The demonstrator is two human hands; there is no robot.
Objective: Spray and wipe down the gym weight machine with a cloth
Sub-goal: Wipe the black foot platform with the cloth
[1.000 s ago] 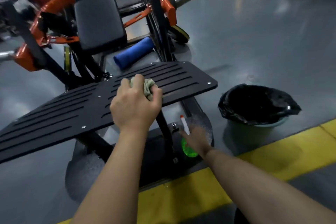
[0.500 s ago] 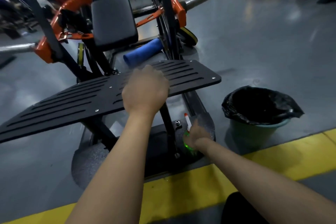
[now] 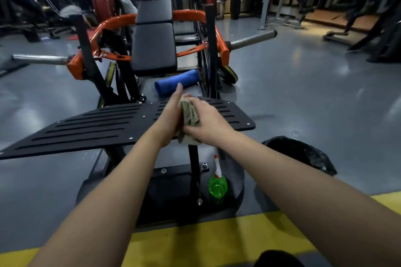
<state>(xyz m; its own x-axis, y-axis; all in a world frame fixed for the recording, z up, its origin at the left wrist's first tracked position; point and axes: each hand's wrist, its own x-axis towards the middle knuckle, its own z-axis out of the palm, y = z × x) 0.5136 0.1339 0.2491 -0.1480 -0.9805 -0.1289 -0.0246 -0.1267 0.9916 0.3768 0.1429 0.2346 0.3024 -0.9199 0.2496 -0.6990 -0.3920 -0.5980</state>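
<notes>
The weight machine has a black slotted footplate (image 3: 91, 123), a black padded seat (image 3: 154, 50) and orange arms (image 3: 112, 21). Both my hands meet above the footplate's right half with a crumpled greyish-green cloth (image 3: 189, 115) between them. My left hand (image 3: 171, 112) lies against the cloth's left side with its fingers straight. My right hand (image 3: 208, 120) holds the cloth from the right, fingers wrapped over it. A green spray bottle (image 3: 217, 184) with a white and red nozzle stands on the machine's base below my hands, untouched.
A bin lined with a black bag (image 3: 303, 154) stands on the grey floor to the right. A blue foam roller (image 3: 176, 82) lies behind the footplate. A yellow floor stripe (image 3: 195, 240) runs under my arms. Steel bars (image 3: 251, 40) stick out sideways. People and other machines fill the background.
My right hand let go of the spray bottle, left it standing on the base, and rose to the cloth. My left hand lifted off the footplate and its fingers straightened. The view tilted up.
</notes>
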